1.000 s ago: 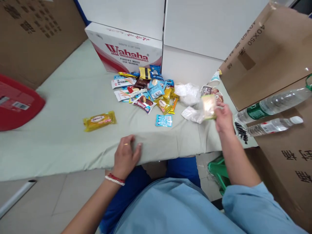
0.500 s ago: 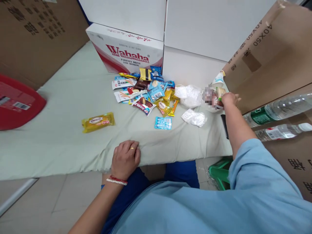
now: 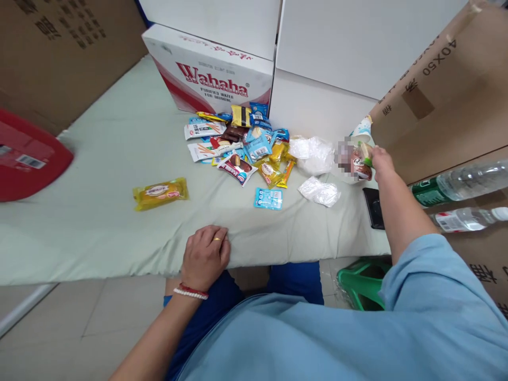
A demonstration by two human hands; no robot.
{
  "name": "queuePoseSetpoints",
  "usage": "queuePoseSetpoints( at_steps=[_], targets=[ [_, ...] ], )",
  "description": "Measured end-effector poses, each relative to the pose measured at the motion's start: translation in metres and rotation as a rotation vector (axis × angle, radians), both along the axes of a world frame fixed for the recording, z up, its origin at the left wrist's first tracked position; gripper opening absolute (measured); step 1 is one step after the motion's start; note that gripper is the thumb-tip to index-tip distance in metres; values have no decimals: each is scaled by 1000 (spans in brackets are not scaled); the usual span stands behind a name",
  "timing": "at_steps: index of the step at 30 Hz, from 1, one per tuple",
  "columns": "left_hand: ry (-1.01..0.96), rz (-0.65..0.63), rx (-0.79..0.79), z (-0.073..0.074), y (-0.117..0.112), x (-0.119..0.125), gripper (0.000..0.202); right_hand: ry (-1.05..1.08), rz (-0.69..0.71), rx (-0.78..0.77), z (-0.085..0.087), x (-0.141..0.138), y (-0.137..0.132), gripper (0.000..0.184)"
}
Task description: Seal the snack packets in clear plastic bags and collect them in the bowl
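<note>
My left hand (image 3: 205,256) rests on the front edge of the pale green padded table (image 3: 99,159), fingers curled over the cloth, holding nothing. My right hand (image 3: 381,159) reaches to the far right, fingers closed on a small green-edged packet (image 3: 366,153) at a brown cup-like container (image 3: 359,166). A heap of snack packets (image 3: 242,143) lies in the middle. A yellow packet (image 3: 160,192) lies alone to the left, a light blue packet (image 3: 268,198) near the front.
A Wahaha carton (image 3: 214,76) and white boxes (image 3: 329,47) stand at the back. Cardboard boxes (image 3: 440,90) and water bottles (image 3: 460,182) are at the right. A dark phone (image 3: 373,207), crumpled clear wrappers (image 3: 319,191) and a red object (image 3: 27,159) are also here.
My right hand carried the small packet from near the front right away to the container at the back right. My left hand stayed on the table edge.
</note>
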State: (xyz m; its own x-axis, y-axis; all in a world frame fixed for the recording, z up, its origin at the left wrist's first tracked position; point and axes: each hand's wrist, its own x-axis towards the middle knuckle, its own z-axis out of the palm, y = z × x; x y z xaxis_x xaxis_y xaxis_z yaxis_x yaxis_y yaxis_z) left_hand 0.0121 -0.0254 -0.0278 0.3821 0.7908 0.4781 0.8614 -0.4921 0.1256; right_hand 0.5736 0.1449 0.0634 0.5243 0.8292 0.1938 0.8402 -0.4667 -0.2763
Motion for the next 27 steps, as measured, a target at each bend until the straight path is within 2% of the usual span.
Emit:
queuePoseSetpoints(
  at_steps=[4,8,10,12,14,16,17,19,22,25,27],
  targets=[
    [3,14,-10,0,0,0,13,23,-106,-77,-4,-16,1,51],
    [1,17,-18,0,0,1,14,23,-144,-116,7,-27,0,53],
    [-8,18,-28,0,-1,2,14,-4,-150,-75,16,-35,-4,50],
    [-22,22,-44,0,-2,2,15,-84,-127,64,24,-49,-9,47],
    [-37,31,-72,0,-3,2,17,-166,12,252,27,-72,-18,41],
    [-51,41,-104,-1,-3,2,19,-189,259,373,25,-102,-30,33],
    [-58,45,-124,-1,-3,2,20,-170,388,378,22,-117,-37,30],
    [-75,49,-164,-2,-4,1,21,-108,578,282,15,-144,-50,29],
    [-101,52,-209,-1,-4,1,23,-82,690,68,2,-165,-68,28],
    [-104,45,-206,0,-5,3,23,-113,765,-101,-11,-162,-81,42],
    [-94,46,-192,0,-5,3,22,-124,772,-171,-17,-155,-85,42]
  ],
)
